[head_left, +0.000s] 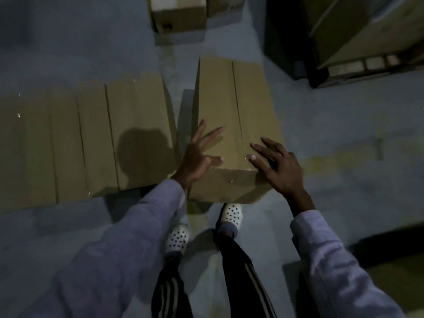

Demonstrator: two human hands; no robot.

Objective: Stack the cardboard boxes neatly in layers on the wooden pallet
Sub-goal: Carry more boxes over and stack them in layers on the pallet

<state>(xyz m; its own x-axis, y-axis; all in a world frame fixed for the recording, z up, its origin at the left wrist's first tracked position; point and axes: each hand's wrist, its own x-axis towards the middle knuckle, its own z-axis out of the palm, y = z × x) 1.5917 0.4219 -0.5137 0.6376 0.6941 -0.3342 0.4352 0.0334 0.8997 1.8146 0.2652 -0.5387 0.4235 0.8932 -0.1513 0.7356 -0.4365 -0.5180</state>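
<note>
Everything here is placed against the single box (231,125) standing on the grey floor (68,42) in the middle of the view. To its left, just beside it with a narrow gap of floor between, a row of closed boxes (91,138) sits side by side; it runs past the left edge, so their number cannot be told. None of these looks to be on the pallet, so by my reading they are all waiting to be moved. Behind the single box and a little to its left stands 1 more box (179,12), apart from the rest, with its top open as far as the dim light shows. At the near end of the single box are both hands. The left hand (199,154) is open with fingers spread, its thumb on the top near the left corner. The right hand (277,166) is also open, its fingers laid flat at the right corner. Neither has closed on the box, so the lift looks not yet begun. The person's 2 white shoes (231,215) are just below the box's near end. Behind and to the right of the single box, well apart from it, is the wooden pallet (371,63) with large cardboard (367,26) already on it. I judge the stacking started but far from done: at least this box and the row remain, and the layers cannot be counted.
</note>
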